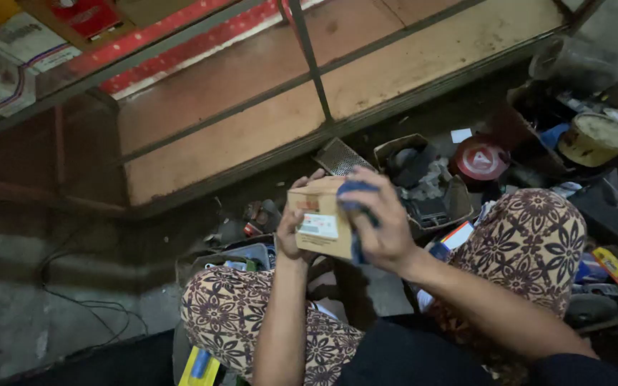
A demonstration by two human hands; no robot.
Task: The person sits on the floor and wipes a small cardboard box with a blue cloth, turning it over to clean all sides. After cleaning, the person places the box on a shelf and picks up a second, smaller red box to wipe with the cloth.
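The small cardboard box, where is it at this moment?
In the head view, the small cardboard box is near the centre, held between the left hand and the right hand, above the person's patterned knees, before the shelf.

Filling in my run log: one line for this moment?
left hand: holds small cardboard box | right hand: blue cloth on box | seated on floor

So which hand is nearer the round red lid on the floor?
Right. The right hand, on the small cardboard box, is closer to the red lid; the left hand grips the box's far side.
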